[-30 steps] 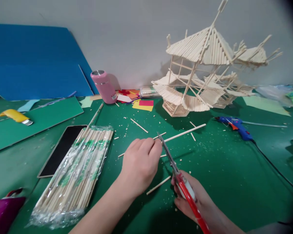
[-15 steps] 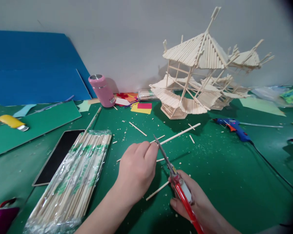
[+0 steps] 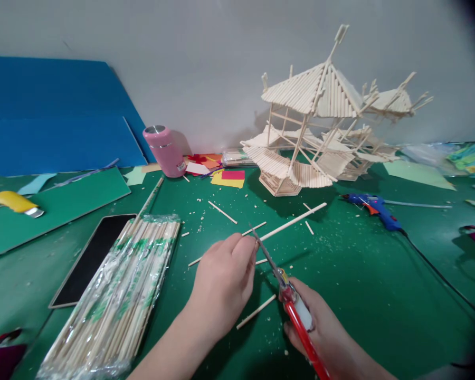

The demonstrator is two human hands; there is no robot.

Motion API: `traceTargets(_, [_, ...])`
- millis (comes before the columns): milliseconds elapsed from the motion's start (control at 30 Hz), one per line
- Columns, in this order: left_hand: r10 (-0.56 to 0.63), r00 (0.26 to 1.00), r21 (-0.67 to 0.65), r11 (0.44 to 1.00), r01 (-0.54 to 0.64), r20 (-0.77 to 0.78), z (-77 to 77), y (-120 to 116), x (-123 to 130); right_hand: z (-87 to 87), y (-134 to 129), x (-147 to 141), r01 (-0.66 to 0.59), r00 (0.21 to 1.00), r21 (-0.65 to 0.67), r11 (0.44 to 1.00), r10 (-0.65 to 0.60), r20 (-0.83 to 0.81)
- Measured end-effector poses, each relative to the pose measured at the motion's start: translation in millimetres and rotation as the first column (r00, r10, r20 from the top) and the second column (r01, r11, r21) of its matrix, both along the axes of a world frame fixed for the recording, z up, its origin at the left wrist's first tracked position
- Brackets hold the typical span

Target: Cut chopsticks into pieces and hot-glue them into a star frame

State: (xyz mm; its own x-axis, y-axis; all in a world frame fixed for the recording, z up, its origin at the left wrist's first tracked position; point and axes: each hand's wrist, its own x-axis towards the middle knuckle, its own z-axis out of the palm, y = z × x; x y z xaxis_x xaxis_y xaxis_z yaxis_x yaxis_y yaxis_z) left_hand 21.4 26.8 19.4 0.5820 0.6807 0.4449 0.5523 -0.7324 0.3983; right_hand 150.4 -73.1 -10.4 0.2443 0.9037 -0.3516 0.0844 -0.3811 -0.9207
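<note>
My left hand (image 3: 224, 287) is closed around a thin wooden stick (image 3: 296, 220), which points out to the upper right over the table. In my right hand (image 3: 316, 316) is a pair of red-handled shears (image 3: 291, 301). Their narrow blades lie across the stick right beside my left fingertips; whether they have cut into it I cannot tell. Loose sticks lie around my hands, among them one short stick (image 3: 256, 312) below the blades. Behind stands a pavilion model (image 3: 301, 132) built of wooden sticks, with tiered roofs.
At the left, a plastic pack of chopsticks (image 3: 122, 295) overlaps a dark flat tablet-like thing (image 3: 93, 258). A yellow cutter knife (image 3: 13, 201) lies on a green board (image 3: 75, 206). A pink flask (image 3: 165, 153) stands near the wall. The blue glue gun (image 3: 374, 208) trails its cord rightward.
The view has shifted slightly. Both hands keep their hold on the stick and the shears, and the blades stay at nearly the same place on the stick.
</note>
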Motion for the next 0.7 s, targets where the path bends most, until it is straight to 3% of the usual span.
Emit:
traceTargets(133, [-0.023,0.990,-0.216,0.975,0.052,0.136,4.7,3,-3,4.6,-1,0,0.000,1.000,-0.071,0.997,0.000,0.008])
traceTargets(267, [-0.009,0.984,-0.406,0.910,0.083,0.180,12.6,4,-5,6.1,-2,3,-0.009,0.996,0.000,1.000,0.009,0.092])
traceTargets(533, [0.089,0.979,-0.263,0.964,-0.038,0.186,7.0,2,0,9.6,6,13,-0.184,0.976,-0.022,0.983,0.186,0.110])
traceTargets(633, [0.079,0.977,-0.406,0.914,0.010,0.200,6.7,6,-3,10.5,7,18,-0.233,0.961,-0.046,0.971,0.237,0.141])
traceTargets(700, [0.055,0.975,-0.553,0.830,0.077,0.217,8.8,10,-7,7.5,6,20,-0.243,0.959,-0.032,0.969,0.245,0.140])
